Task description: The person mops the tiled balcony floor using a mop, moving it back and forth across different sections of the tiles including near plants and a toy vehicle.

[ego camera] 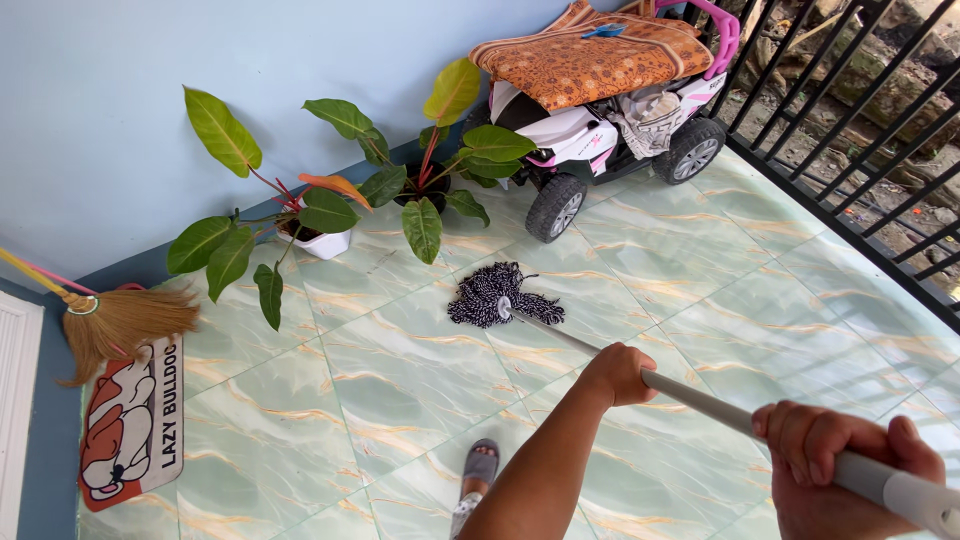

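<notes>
Both my hands grip the grey metal handle (700, 398) of a mop. My left hand (618, 374) is closed around the handle further down, towards the head. My right hand (840, 466) is wrapped around it near the upper end, at the lower right. The dark string mop head (492, 294) lies spread on the pale green marbled floor tiles (400, 380), just in front of the potted plants. My foot in a grey sandal (480, 466) shows at the bottom.
Two potted plants with large leaves (330, 215) stand against the blue wall. A toy ride-on car (610, 125) covered with an orange cushion is parked at the back. A straw broom (115, 322) and a doormat (130, 425) lie left. Black railing (860, 150) bounds the right.
</notes>
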